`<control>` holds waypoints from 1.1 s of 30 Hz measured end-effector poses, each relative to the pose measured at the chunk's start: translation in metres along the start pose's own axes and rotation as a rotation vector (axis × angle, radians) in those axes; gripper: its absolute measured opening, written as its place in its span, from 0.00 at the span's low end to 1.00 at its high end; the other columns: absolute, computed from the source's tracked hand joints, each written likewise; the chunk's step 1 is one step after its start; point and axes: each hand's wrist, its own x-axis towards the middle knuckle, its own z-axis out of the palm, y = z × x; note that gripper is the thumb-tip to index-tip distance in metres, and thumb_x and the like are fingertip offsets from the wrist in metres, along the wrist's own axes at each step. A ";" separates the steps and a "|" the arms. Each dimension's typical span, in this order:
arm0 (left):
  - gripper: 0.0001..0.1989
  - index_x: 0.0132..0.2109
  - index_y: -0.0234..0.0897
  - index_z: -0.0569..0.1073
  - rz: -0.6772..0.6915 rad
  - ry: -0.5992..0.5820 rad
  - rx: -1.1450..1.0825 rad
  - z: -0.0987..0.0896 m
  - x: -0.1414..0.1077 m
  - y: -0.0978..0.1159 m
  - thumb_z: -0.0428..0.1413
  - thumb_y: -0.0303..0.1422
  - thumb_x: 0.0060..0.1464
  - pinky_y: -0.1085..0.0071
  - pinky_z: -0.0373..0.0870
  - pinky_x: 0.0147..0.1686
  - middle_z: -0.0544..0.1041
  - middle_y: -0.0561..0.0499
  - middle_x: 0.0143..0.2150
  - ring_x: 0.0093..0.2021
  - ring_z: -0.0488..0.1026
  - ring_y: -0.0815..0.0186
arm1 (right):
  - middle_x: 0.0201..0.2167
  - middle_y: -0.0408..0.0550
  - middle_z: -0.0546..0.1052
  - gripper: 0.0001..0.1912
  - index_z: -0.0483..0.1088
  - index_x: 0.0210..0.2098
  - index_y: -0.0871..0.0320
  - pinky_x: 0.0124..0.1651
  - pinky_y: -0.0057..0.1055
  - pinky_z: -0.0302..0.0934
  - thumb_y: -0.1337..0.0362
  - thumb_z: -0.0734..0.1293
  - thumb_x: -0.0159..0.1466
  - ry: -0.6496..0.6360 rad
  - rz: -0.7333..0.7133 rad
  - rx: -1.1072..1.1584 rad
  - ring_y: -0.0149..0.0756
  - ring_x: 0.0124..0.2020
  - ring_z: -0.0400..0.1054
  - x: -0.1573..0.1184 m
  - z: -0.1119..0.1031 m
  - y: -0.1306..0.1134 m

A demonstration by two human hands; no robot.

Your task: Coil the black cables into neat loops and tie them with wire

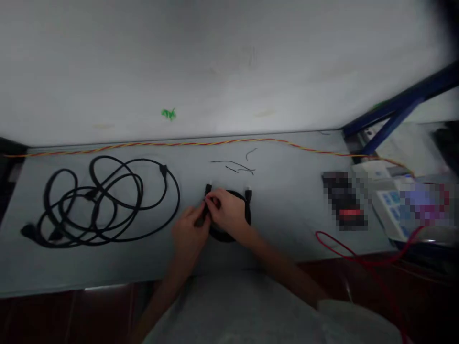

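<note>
While my two hands meet over the coiled black cable (223, 237), the bundle lies on the grey tabletop (287, 205) directly in front of me, near the front edge. My left hand (190, 231) pinches the left side of the coil between thumb and fingers. My right hand (227, 210) reaches across the coil, its thumb and fingertips pressed together on the same side, touching or nearly touching those of the left; I cannot tell exactly which strand is caught between them. One black connector (208, 188) stands out just beyond my fingertips; a second connector (248, 194) lies at the coil's right side. To the left, apart from my hands, a loose black cable (91, 195) spreads in overlapping loops. Beyond the coil lie several thin dark strands (250, 169), and behind them a twisted red-and-yellow wire (244, 140) runs along the back of the table. At the right are a pixelated dark object (342, 198) and, nearer me, a red cable (376, 263) that loops over the table's edge.
</note>
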 end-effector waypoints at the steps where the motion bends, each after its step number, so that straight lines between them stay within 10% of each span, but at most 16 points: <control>1: 0.17 0.56 0.41 0.82 -0.005 -0.007 -0.004 0.000 0.000 0.000 0.60 0.35 0.62 0.69 0.63 0.29 0.76 0.51 0.32 0.27 0.71 0.65 | 0.36 0.42 0.81 0.05 0.79 0.40 0.50 0.35 0.31 0.58 0.61 0.68 0.69 -0.012 0.028 0.028 0.36 0.36 0.75 0.002 -0.002 0.000; 19: 0.15 0.53 0.38 0.80 -0.102 -0.061 -0.034 -0.008 0.005 0.006 0.61 0.35 0.60 0.67 0.69 0.36 0.77 0.50 0.37 0.34 0.74 0.63 | 0.23 0.33 0.74 0.17 0.68 0.47 0.51 0.30 0.29 0.55 0.66 0.73 0.60 -0.080 0.101 0.282 0.33 0.26 0.69 0.020 -0.020 -0.008; 23: 0.17 0.55 0.38 0.78 -0.105 -0.138 -0.073 -0.016 0.008 0.004 0.61 0.38 0.61 0.66 0.71 0.36 0.80 0.49 0.40 0.34 0.75 0.63 | 0.20 0.32 0.67 0.14 0.67 0.45 0.52 0.27 0.29 0.57 0.56 0.72 0.64 0.117 0.070 0.636 0.31 0.21 0.63 0.002 -0.045 0.004; 27: 0.21 0.59 0.37 0.77 -0.117 -0.129 -0.178 -0.023 0.004 -0.004 0.61 0.41 0.62 0.65 0.75 0.37 0.81 0.48 0.40 0.34 0.77 0.63 | 0.21 0.35 0.68 0.13 0.72 0.42 0.54 0.27 0.29 0.57 0.51 0.70 0.67 0.355 0.159 0.508 0.31 0.21 0.62 -0.031 -0.077 0.034; 33: 0.14 0.51 0.38 0.81 -0.081 -0.157 -0.206 -0.025 -0.004 -0.007 0.62 0.38 0.61 0.64 0.77 0.38 0.83 0.47 0.42 0.36 0.80 0.62 | 0.32 0.48 0.81 0.18 0.78 0.45 0.56 0.36 0.35 0.65 0.48 0.66 0.70 0.192 0.303 0.163 0.39 0.29 0.75 -0.082 -0.073 0.057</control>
